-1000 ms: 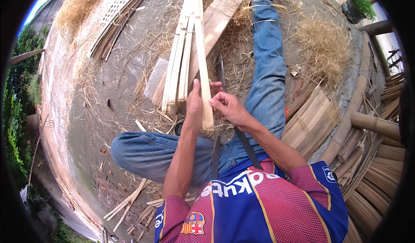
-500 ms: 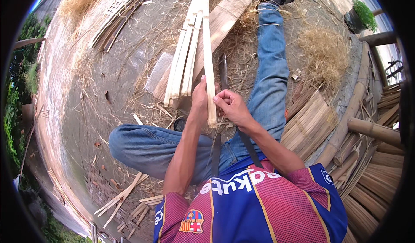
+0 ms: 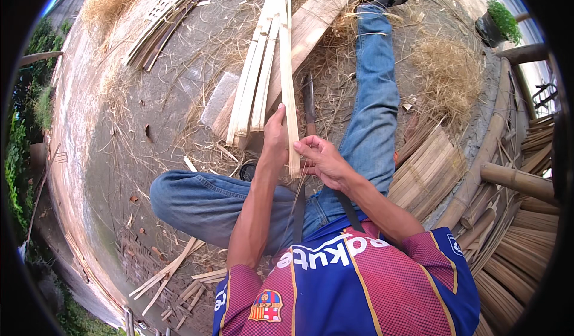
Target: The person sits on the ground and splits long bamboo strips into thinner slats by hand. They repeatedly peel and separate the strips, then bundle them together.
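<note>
A long pale bamboo strip (image 3: 288,85) runs away from me between my hands, its near end just above my lap. My left hand (image 3: 275,136) is closed around it from the left, thumb along its edge and the other fingers hidden behind. On the right edge close to the near end, my right hand (image 3: 326,164) pinches the strip between thumb and fingers. Several more split bamboo strips (image 3: 247,97) lie to the left, resting against a wooden plank (image 3: 320,14). A knife (image 3: 309,100) with a dark blade and brown handle lies just beyond my right hand.
My jeans-clad legs frame the work, the right one (image 3: 375,85) stretched forward. Curly shavings (image 3: 447,67) cover the ground. Stacked flat strips (image 3: 427,171) lie right, beside bamboo poles (image 3: 517,183). More dark strips (image 3: 170,22) lie far left, and offcuts (image 3: 167,276) near left.
My right hand has slid slightly down and right along the strip's near end, uncovering the knife's handle. My left hand has hardly moved.
</note>
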`<state>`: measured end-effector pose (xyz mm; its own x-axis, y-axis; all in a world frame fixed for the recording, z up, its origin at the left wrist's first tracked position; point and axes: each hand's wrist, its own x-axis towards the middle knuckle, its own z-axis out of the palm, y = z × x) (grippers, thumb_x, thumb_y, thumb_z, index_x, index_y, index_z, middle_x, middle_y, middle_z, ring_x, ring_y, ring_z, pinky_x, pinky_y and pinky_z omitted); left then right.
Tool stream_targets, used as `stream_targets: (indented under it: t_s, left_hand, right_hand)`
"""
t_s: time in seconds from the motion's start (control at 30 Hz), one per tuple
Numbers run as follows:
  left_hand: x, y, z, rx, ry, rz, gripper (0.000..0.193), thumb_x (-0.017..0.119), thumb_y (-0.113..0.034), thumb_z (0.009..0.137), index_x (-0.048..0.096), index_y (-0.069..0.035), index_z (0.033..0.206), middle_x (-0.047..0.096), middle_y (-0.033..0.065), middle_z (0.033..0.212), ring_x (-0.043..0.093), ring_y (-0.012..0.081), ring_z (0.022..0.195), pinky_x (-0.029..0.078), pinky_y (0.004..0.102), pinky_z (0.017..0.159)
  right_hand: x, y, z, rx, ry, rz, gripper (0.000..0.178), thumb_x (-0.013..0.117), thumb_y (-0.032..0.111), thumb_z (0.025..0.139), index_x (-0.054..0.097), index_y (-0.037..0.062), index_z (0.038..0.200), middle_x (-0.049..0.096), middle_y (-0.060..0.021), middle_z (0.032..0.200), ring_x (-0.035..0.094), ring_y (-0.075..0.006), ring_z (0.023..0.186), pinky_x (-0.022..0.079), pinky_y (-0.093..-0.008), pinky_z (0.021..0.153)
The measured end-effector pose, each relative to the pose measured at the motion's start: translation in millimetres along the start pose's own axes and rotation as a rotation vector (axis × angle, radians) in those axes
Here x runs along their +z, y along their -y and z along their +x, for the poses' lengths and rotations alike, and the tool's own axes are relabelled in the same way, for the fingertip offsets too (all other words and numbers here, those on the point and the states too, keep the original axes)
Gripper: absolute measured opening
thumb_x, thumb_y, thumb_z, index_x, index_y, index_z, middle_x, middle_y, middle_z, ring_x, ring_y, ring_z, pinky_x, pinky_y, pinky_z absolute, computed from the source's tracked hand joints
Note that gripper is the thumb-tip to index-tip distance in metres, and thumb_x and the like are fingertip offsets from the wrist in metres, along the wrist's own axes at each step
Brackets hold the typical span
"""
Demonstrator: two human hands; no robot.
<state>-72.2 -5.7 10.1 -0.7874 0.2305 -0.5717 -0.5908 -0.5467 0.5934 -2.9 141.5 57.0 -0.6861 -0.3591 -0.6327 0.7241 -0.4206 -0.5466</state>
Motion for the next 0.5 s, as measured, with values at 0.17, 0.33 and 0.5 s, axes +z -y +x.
stream_targets:
  t_s: [0.17,0.33,0.5]
  left_hand:
    - [30,-5,-26,-0.061,-0.104,-0.034,0.039,0.041,-0.038,0.107,0.061,-0.005,0.112,0.063,0.0095,0.092,0.065,0.0213,0.076,0.059,0.0361,0.066]
    - [25,2,-44,-0.052,-0.074,0.033,0.041,0.041,-0.041,0.107,0.058,-0.005,0.117,0.065,0.0123,0.100,0.068,0.0222,0.084,0.061,0.0384,0.066]
    - [43,6,-57,-0.036,-0.113,-0.024,0.040,0.045,-0.044,0.106,0.059,-0.007,0.109,0.062,0.0065,0.091,0.064,0.0157,0.076,0.056,0.0302,0.062]
  right_hand:
    - [2,18,5,-0.171,-0.026,-0.065,0.029,0.069,0.024,0.097,0.058,0.0031,0.113,0.065,-0.0054,0.095,0.067,-0.0120,0.079,0.059,-0.0290,0.066]
    - [9,19,3,-0.257,-0.098,-0.168,0.024,0.069,0.023,0.097,0.061,0.0037,0.109,0.065,-0.0023,0.091,0.065,-0.0071,0.070,0.056,-0.0241,0.057]
    - [-1,8,9,-0.376,-0.187,-0.363,0.020,0.072,0.020,0.094,0.064,0.0031,0.101,0.067,-0.0025,0.086,0.063,-0.0081,0.074,0.052,-0.0262,0.062]
